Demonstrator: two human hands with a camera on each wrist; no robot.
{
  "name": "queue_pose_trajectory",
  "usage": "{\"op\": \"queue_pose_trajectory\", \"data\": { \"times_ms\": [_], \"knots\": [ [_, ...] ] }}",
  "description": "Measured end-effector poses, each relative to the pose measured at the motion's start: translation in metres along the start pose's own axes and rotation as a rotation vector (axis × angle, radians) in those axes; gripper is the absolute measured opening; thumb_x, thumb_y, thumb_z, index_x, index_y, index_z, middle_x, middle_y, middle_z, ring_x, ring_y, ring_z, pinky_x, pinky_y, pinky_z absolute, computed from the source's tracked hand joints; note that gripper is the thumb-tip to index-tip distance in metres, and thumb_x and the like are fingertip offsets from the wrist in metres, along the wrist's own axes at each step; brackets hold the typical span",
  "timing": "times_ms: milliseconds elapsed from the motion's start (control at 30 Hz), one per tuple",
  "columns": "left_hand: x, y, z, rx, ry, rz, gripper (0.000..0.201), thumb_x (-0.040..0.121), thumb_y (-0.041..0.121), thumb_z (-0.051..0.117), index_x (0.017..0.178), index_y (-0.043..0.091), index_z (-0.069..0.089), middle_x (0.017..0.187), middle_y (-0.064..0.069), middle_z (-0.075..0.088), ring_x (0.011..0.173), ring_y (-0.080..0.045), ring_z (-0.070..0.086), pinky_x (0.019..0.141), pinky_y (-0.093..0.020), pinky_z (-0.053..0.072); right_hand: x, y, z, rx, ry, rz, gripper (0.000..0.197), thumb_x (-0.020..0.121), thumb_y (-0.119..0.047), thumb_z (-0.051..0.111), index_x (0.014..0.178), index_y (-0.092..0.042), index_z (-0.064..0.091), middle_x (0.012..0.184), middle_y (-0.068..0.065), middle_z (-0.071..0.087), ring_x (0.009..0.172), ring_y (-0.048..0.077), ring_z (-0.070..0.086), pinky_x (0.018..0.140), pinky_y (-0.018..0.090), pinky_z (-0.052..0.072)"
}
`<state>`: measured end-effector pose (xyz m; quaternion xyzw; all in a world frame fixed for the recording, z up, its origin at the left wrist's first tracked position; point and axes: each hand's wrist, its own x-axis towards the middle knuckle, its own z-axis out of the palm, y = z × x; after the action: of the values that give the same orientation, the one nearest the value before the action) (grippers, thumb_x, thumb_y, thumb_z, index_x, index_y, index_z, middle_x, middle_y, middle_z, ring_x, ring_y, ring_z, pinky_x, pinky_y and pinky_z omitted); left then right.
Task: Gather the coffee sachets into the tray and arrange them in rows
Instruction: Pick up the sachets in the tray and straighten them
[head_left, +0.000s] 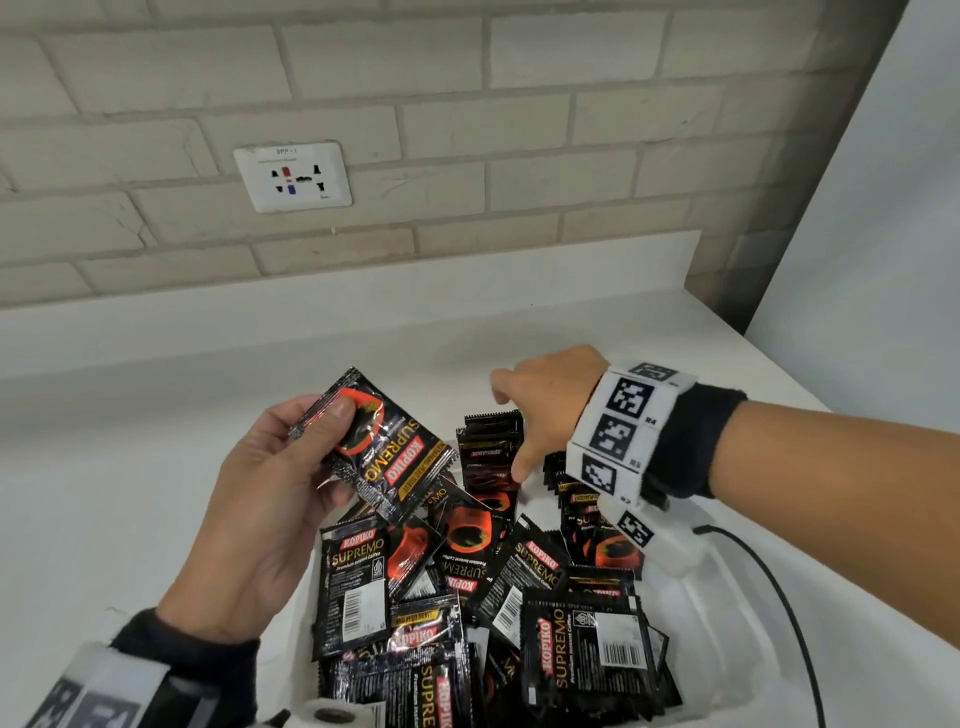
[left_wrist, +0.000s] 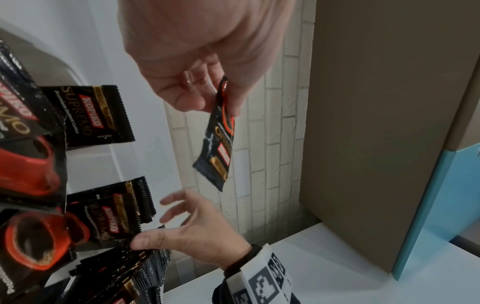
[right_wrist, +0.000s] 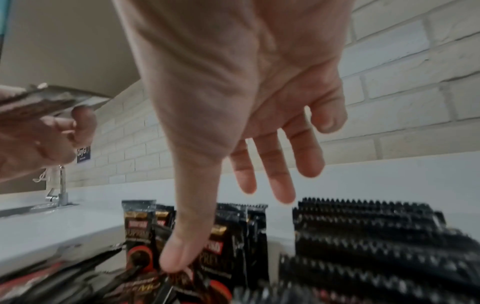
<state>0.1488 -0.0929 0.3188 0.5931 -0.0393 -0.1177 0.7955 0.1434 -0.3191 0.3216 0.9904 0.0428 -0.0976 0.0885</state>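
Left hand (head_left: 260, 499) pinches one Kopiko Supremo sachet (head_left: 382, 441) between thumb and fingers, raised above the white tray (head_left: 711, 670). Right hand (head_left: 545, 400), fingers spread and holding nothing, thumb down against the upright sachet rows (head_left: 491, 441) at the tray's far end (loose sachets (head_left: 587, 649) heaped nearer).

A wall socket plate (head_left: 292, 177) sits on the pale brick wall (head_left: 467, 130), above the white countertop (head_left: 130, 441). A black cable (head_left: 779, 597) trails over the counter. A chrome tap (right_wrist: 58, 189) stands by a sink.
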Motion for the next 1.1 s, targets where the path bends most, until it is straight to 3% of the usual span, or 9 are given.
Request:
{"op": "queue_pose_trajectory", "data": {
  "times_ms": [100, 233, 333, 533, 700, 800, 900, 1000, 1100],
  "knots": [
    [0.0, 0.001, 0.002, 0.033, -0.007, -0.008, 0.019, 0.064, 0.023, 0.064, 0.082, 0.02, 0.058, 0.064, 0.006, 0.068, 0.054, -0.005, 0.059, 0.047, -0.019, 0.044, 0.005, -0.009, 0.007, 0.002, 0.026, -0.049, 0.072, 0.062, -0.059, 0.07, 0.118, -0.022, 0.043, 0.101, -0.002, 0.058, 0.083, 0.021, 0.06, 0.062, 0.03, 0.047],
    [0.001, 0.006, 0.0, 0.046, -0.019, -0.008, 0.019, 0.065, 0.022, 0.064, 0.083, 0.019, 0.058, 0.064, 0.006, 0.068, 0.053, -0.006, 0.057, 0.042, -0.018, 0.041, 0.017, -0.015, -0.007, 0.022, -0.007, -0.05, 0.034, 0.088, -0.022, 0.058, 0.12, -0.013, 0.051, 0.109, 0.008, 0.061, 0.093, 0.026, 0.063, 0.054, 0.023, 0.036],
    [0.003, 0.008, -0.003, 0.05, -0.026, -0.016, 0.019, 0.066, 0.021, 0.064, 0.084, 0.019, 0.059, 0.065, 0.005, 0.068, 0.052, -0.006, 0.058, 0.042, -0.017, 0.041, 0.025, -0.018, -0.011, 0.058, -0.082, -0.024, 0.024, 0.089, -0.013, 0.057, 0.112, -0.008, 0.06, 0.108, 0.011, 0.062, 0.093, 0.028, 0.063, 0.051, 0.023, 0.037],
    [0.006, 0.005, -0.005, 0.054, -0.058, -0.096, 0.024, 0.062, 0.022, 0.065, 0.085, 0.016, 0.059, 0.063, 0.004, 0.068, 0.048, -0.005, 0.058, 0.039, -0.015, 0.041, 0.032, -0.021, -0.029, 0.167, -0.237, 0.031, 0.032, 0.093, -0.009, 0.048, 0.124, -0.002, 0.053, 0.127, 0.015, 0.055, 0.091, 0.023, 0.05, 0.049, 0.015, 0.027],
    [0.005, -0.001, -0.004, 0.045, -0.091, -0.172, 0.02, 0.064, 0.018, 0.064, 0.083, 0.014, 0.058, 0.059, 0.001, 0.066, 0.043, -0.006, 0.055, 0.032, -0.013, 0.038, 0.038, -0.021, -0.033, 0.212, -0.314, 0.027, 0.034, 0.092, -0.008, 0.049, 0.125, -0.001, 0.052, 0.08, 0.007, 0.054, 0.089, 0.02, 0.044, 0.048, 0.016, 0.026],
    [0.007, -0.005, -0.004, 0.015, -0.062, -0.196, 0.024, 0.068, 0.014, 0.063, 0.09, 0.014, 0.056, 0.06, 0.0, 0.066, 0.044, -0.009, 0.056, 0.034, -0.015, 0.045, 0.039, -0.021, -0.035, 0.231, -0.321, 0.015, 0.035, 0.093, -0.01, 0.049, 0.127, -0.002, 0.05, 0.11, 0.012, 0.061, 0.091, 0.023, 0.051, 0.049, 0.014, 0.027],
    [0.01, -0.006, -0.003, -0.005, -0.043, -0.209, 0.021, 0.078, 0.006, 0.061, 0.097, 0.014, 0.057, 0.069, -0.003, 0.067, 0.054, -0.014, 0.059, 0.038, -0.019, 0.05, 0.033, -0.01, -0.037, 0.264, -0.319, 0.003, 0.039, 0.088, -0.015, 0.059, 0.125, -0.005, 0.052, 0.097, 0.003, 0.057, 0.083, 0.017, 0.053, 0.05, 0.009, 0.029],
    [0.011, -0.005, 0.005, -0.037, -0.05, -0.226, 0.019, 0.085, 0.0, 0.056, 0.1, 0.013, 0.057, 0.074, -0.005, 0.067, 0.053, -0.012, 0.066, 0.043, -0.023, 0.054, 0.025, 0.006, -0.042, 0.315, -0.217, -0.009, 0.044, 0.079, -0.022, 0.071, 0.12, -0.016, 0.053, 0.111, 0.0, 0.059, 0.09, 0.016, 0.055, 0.063, 0.015, 0.038],
    [0.011, -0.005, 0.015, -0.085, -0.046, -0.234, 0.025, 0.087, -0.004, 0.052, 0.105, 0.012, 0.055, 0.087, -0.01, 0.063, 0.056, -0.013, 0.069, 0.05, -0.03, 0.058, 0.012, 0.015, -0.053, 0.364, -0.066, 0.009, 0.033, 0.086, -0.026, 0.063, 0.117, -0.02, 0.056, 0.106, -0.003, 0.057, 0.096, 0.015, 0.055, 0.084, 0.026, 0.04]
  ]
}}
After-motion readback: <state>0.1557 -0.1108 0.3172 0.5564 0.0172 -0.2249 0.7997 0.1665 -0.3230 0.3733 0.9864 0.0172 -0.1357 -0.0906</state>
